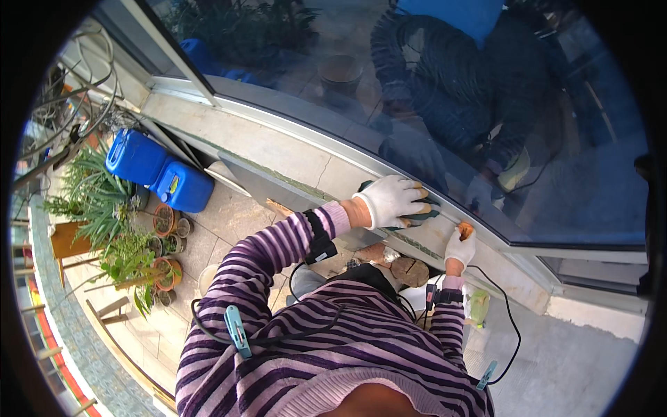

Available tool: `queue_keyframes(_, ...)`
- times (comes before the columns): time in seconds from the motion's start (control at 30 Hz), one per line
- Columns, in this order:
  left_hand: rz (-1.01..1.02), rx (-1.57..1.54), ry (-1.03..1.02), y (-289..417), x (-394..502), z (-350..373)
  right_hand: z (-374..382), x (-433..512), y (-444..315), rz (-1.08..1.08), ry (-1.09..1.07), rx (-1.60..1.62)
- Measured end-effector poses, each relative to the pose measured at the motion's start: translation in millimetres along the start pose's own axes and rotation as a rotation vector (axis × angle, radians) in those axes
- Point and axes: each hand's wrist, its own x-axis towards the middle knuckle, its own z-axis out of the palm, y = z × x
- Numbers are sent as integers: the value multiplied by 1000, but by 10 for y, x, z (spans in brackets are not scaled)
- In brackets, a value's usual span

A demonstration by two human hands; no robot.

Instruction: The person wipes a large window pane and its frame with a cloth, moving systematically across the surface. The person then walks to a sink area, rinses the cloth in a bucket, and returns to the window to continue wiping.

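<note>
My left hand [393, 202], in a white glove with yellowed fingertips, lies over a dark green cloth [430, 213] on the pale stone window sill [302, 161]. The cloth shows past the fingers and beside the wrist; the rest is hidden under the palm. Lower right, my right hand [459, 247], also gloved in white, pinches a small orange object [465, 229] against the sill by the window frame [490, 234]. What that object is I cannot tell. The large glass pane [333, 104] stands directly beyond both hands and reflects my body.
A cut log [410, 272] is below the sill, near my body. Two blue plastic jerrycans [182, 185] and potted plants [164, 219] stand on the tiles to the left. A black cable [513, 313] loops from my right wrist. A light green plastic item [478, 307] lies lower right.
</note>
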Motion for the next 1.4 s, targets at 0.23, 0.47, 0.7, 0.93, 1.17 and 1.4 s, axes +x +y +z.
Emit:
queue_keyframes(0.23,-220,74,-4,-110,-188,421,-14,102,292,-25,-109,125)
queue_keyframes(0.47,-556,103,34,-149,-344,477,-58,150,340,-7,-186,130)
queue_keyframes(0.7,-882,183,431,-525,-1102,90,-69,174,360,-28,-205,129)
queue_keyframes(0.93,-1423,191,853,-940,-1898,-309,-67,166,291,-26,-188,136)
queue_keyframes(1.17,-1536,-225,1511,-1576,-2462,-345,0,154,286,-16,-123,82)
queue_keyframes(1.4,-1477,-332,1656,-2314,-2490,-570,71,117,315,-52,-40,-12)
